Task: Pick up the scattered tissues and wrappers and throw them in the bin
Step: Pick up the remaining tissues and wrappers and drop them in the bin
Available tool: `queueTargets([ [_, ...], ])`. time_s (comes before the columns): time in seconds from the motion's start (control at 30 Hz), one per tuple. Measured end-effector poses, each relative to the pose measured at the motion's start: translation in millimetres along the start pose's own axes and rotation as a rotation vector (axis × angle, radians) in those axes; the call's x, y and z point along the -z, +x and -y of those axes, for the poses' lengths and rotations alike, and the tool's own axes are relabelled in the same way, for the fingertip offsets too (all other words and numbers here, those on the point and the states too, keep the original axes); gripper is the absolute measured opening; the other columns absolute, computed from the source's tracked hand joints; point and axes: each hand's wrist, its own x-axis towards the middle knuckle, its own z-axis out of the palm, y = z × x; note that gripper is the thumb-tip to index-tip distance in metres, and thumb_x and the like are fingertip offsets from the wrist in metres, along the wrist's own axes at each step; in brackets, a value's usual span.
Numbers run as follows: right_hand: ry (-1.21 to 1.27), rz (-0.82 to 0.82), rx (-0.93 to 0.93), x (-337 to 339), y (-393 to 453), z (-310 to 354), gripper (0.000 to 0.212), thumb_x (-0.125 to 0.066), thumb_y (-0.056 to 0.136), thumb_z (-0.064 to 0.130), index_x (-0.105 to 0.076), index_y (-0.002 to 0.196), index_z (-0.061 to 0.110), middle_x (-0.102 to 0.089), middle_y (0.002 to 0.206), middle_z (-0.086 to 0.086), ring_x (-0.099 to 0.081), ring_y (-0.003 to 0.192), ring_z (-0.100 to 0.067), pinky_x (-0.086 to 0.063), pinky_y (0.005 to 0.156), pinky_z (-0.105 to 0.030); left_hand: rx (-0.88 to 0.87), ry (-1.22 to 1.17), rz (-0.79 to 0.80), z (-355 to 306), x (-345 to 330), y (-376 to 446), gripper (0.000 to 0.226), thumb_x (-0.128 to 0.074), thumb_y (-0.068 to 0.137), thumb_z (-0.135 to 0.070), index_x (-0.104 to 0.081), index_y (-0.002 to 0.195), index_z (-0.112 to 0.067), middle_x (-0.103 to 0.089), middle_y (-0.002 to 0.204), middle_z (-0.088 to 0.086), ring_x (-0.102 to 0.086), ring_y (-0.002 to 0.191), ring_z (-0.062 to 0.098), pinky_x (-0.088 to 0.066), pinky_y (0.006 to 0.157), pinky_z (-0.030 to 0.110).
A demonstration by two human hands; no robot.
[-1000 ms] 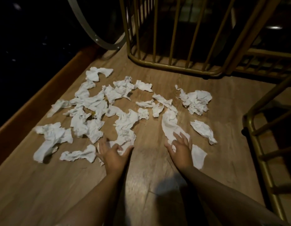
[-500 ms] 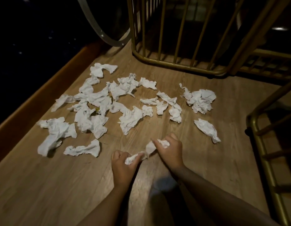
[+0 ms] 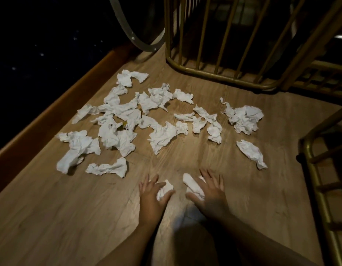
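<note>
Wooden floor [image 3: 51, 217], some twenty crumpled tissues [image 3: 162, 137]; left hand [image 3: 150, 196] and right hand [image 3: 211, 194], fingers spread, each touching one.

You have 2 hands in view, the left hand [image 3: 151, 196] and the right hand [image 3: 210, 194], each with 1 white tissue under it. Beyond them the floor [image 3: 51, 217] carries roughly 20 crumpled tissues [image 3: 162, 137]; overlaps prevent an exact count. 1 yellowish wrapper [image 3: 124, 124] shows among them. 2 brass-coloured railed frames [image 3: 214, 45] stand at the far and right edges.
</note>
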Motion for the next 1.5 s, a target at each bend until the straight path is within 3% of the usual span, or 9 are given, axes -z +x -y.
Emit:
queueTargets([
  [0.07,-0.013,0.015,0.115,-4,-3,3,0.07,-0.053,0.08,0.072,-0.061,0.123,0.018,-0.047,0.146,-0.007,-0.038,0.138,-0.024,-0.025,0.114,-0.054,-0.043,-0.017,0.071,2,1,-9,0.032,-0.074,0.075,-0.051,-0.065,0.095,-0.028,-0.043,0.133,-0.019,-0.02,0.141,0.006,-0.018,0.113,0.028],
  [0.13,0.1,0.008,0.134,-5,-1,7,0.049,-0.063,0.086,0.05,-0.062,0.115,0.011,-0.049,0.144,-0.009,-0.039,0.136,-0.023,-0.034,0.111,-0.05,-0.07,-0.057,0.089,2,5,-15,0.026,-0.076,0.078,-0.037,-0.063,0.093,-0.021,-0.052,0.132,-0.013,-0.033,0.138,0.008,-0.027,0.109,0.022],
  [0.27,0.244,0.046,0.087,5,16,26,0.038,-0.069,0.082,0.015,-0.059,0.117,0.007,-0.056,0.131,-0.008,-0.052,0.123,-0.025,-0.038,0.102,-0.026,0.029,-0.205,-0.04,-19,38,-5,0.021,-0.068,0.082,-0.015,-0.058,0.095,-0.029,-0.066,0.093,-0.009,-0.063,0.088,0.01,-0.053,0.079,0.032],
  [0.37,0.281,0.074,0.112,23,37,64,0.039,-0.064,0.087,0.015,-0.054,0.125,0.018,-0.061,0.118,-0.001,-0.059,0.109,-0.019,-0.042,0.088,-0.019,-0.003,-0.121,-0.111,-29,81,20,0.045,-0.066,0.082,-0.003,-0.062,0.12,-0.027,-0.063,0.108,-0.009,-0.058,0.097,0.006,-0.049,0.09,0.025],
  [0.5,0.101,0.108,0.404,56,74,123,0.052,-0.067,0.086,0.013,-0.052,0.132,0.031,-0.055,0.128,0.007,-0.052,0.114,-0.01,-0.046,0.094,-0.024,-0.136,0.099,-0.088,-39,164,59,0.025,-0.074,0.073,0.004,-0.071,0.086,-0.017,-0.062,0.096,0.0,-0.06,0.092,0.016,-0.042,0.078,0.023],
  [0.77,-0.084,-0.115,0.79,119,130,280,0.027,-0.072,0.082,0.023,-0.064,0.107,0.015,-0.062,0.107,-0.007,-0.061,0.094,-0.023,-0.055,0.071,-0.037,-0.347,0.252,-0.361,-53,327,54,0.028,-0.081,0.072,-0.041,-0.063,0.076,-0.02,-0.058,0.084,-0.004,-0.054,0.075,0.008,-0.045,0.066,0.021],
  [0.97,-0.028,-0.212,1.035,120,129,409,0.021,-0.058,0.092,0.036,-0.064,0.093,0.016,-0.06,0.09,-0.003,-0.059,0.079,-0.02,-0.05,0.059,-0.033,-0.175,0.052,-0.813,-17,411,-11,0.008,-0.076,0.079,-0.014,-0.071,0.084,-0.017,-0.066,0.087,-0.005,-0.059,0.082,0.001,-0.04,0.076,0.003],
  [1.2,0.144,-0.174,1.137,50,69,548,0.03,-0.051,0.093,0.044,-0.065,0.09,0.018,-0.061,0.086,0.002,-0.058,0.077,-0.015,-0.047,0.052,-0.03,-0.026,0.166,-0.964,54,492,-113,0.007,-0.078,0.076,-0.015,-0.072,0.08,-0.016,-0.065,0.083,-0.003,-0.061,0.078,0.005,-0.047,0.074,0.014],
  [1.5,0.619,0.336,1.154,-58,-70,681,0.018,-0.049,0.098,0.029,-0.062,0.098,0.017,-0.061,0.089,-0.002,-0.06,0.082,-0.017,-0.048,0.07,-0.037,0.414,0.317,-1.244,161,545,-272,0.023,-0.074,0.082,-0.031,-0.066,0.075,-0.011,-0.059,0.082,0.005,-0.058,0.076,0.019,-0.036,0.068,0.022],
])
